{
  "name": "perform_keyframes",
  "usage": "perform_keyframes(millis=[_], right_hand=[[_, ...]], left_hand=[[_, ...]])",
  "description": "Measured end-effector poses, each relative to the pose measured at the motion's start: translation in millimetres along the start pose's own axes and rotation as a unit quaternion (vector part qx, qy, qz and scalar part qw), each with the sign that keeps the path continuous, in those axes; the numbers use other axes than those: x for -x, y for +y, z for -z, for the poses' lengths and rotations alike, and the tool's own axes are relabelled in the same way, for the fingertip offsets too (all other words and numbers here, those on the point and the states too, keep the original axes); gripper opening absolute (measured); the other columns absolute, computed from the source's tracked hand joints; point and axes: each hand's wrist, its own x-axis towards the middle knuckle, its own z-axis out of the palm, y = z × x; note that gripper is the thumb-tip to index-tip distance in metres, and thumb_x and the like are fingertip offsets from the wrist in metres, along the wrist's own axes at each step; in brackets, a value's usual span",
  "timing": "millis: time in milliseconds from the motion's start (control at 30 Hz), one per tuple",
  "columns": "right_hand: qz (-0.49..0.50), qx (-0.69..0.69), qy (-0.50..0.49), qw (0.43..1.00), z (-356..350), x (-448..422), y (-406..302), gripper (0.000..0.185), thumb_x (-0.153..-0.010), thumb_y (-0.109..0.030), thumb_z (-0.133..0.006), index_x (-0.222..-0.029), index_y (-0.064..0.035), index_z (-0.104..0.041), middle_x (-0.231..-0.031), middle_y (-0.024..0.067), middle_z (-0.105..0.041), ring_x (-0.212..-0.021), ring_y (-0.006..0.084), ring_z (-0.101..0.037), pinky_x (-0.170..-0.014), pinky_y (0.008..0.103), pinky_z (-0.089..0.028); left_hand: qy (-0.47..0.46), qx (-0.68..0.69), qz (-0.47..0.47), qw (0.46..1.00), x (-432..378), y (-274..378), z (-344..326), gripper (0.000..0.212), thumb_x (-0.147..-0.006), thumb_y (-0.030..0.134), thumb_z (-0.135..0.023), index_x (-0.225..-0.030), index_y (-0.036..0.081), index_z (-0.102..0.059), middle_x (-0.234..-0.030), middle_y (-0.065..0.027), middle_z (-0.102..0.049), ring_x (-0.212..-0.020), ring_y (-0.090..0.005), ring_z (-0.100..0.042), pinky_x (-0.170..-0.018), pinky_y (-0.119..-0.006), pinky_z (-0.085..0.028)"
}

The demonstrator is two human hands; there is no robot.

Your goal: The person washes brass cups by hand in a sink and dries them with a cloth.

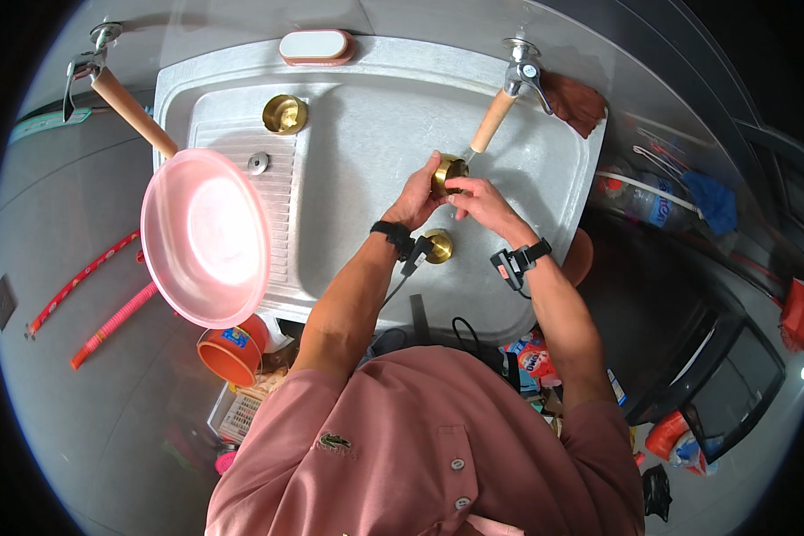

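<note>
Under the right tap [522, 75], my left hand [417, 194] holds a small brass-coloured metal cup [444, 175] tilted over the sink basin. The tap's tan tube ends just above the cup, and a little water shows there. My right hand [484, 204] has its fingers at the cup's mouth, partly inside; their exact grip is unclear. A second brass-coloured piece [439, 246] stands in the basin near my left wrist, partly behind the wrist device. Another brass-coloured cup [285, 114] rests on the ribbed drainboard, above a round metal sink strainer [258, 163].
A pink plastic basin [208, 238] overlaps the sink's left edge below a second tap [95, 63]. A soap box [316, 47] sits on the back rim. A brown cloth [573, 104] hangs at the right corner. An orange bucket [233, 355] stands below left.
</note>
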Motion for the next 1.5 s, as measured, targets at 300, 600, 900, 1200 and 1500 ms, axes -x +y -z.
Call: perform_keyframes(millis=[300, 600, 900, 1200, 1500], right_hand=[[0.237, 0.501, 0.125, 0.823, 4.9, 4.7, 32.8, 0.047, -0.085, 0.000, -0.056, -0.131, -0.0074, -0.056, -0.130, 0.0092, -0.062, -0.095, 0.0300, -0.065, -0.083, 0.0436, -0.052], [0.031, -0.480, -0.003, 0.876, -7.5, -4.7, 10.0, 0.021, -0.093, -0.013, -0.058, -0.113, -0.0060, -0.059, -0.090, 0.0015, -0.061, -0.065, 0.0134, -0.061, -0.074, 0.0355, -0.056], [-0.005, -0.265, -0.005, 0.964, -12.8, 1.9, 11.2, 0.015, -0.093, -0.014, -0.059, -0.106, -0.0071, -0.061, -0.081, -0.0008, -0.057, -0.061, 0.0089, -0.055, -0.071, 0.0329, -0.056], [-0.053, -0.262, 0.209, 0.941, -15.8, 1.1, 79.9, 0.032, -0.095, -0.013, -0.055, -0.124, -0.0013, -0.062, -0.110, 0.0081, -0.066, -0.071, 0.0149, -0.060, -0.068, 0.0308, -0.053], [0.002, 0.113, 0.184, 0.976, -40.6, -8.3, 131.1, 0.026, -0.090, -0.015, -0.061, -0.113, -0.0049, -0.067, -0.102, 0.0152, -0.072, -0.094, 0.0291, -0.070, -0.082, 0.0381, -0.054]], left_hand=[[0.026, -0.076, 0.069, 0.994, 5.8, 21.4, -8.9, 0.056, -0.100, 0.057, -0.046, -0.113, 0.006, -0.062, -0.088, -0.0066, -0.066, -0.065, -0.0161, -0.063, -0.060, -0.025, -0.058], [-0.059, -0.049, 0.012, 0.997, -1.1, -2.3, 2.8, 0.050, -0.105, 0.048, -0.038, -0.126, 0.008, -0.059, -0.111, -0.0047, -0.066, -0.097, -0.0149, -0.063, -0.085, -0.033, -0.052], [-0.021, -0.035, -0.032, 0.999, 3.7, 4.2, -5.1, 0.045, -0.100, 0.039, -0.058, -0.124, 0.002, -0.057, -0.102, -0.0071, -0.064, -0.093, -0.0178, -0.063, -0.088, -0.032, -0.052], [0.142, -0.605, -0.314, 0.718, 19.0, -8.1, -19.5, 0.084, -0.066, 0.012, -0.085, -0.140, 0.004, -0.045, -0.133, -0.0281, -0.040, -0.121, -0.0443, -0.047, -0.104, -0.045, -0.045], [0.206, -0.764, -0.212, 0.573, 44.9, -9.1, 33.1, 0.069, -0.066, 0.028, -0.082, -0.127, 0.010, -0.055, -0.114, -0.0193, -0.055, -0.105, -0.0361, -0.054, -0.088, -0.045, -0.047]])
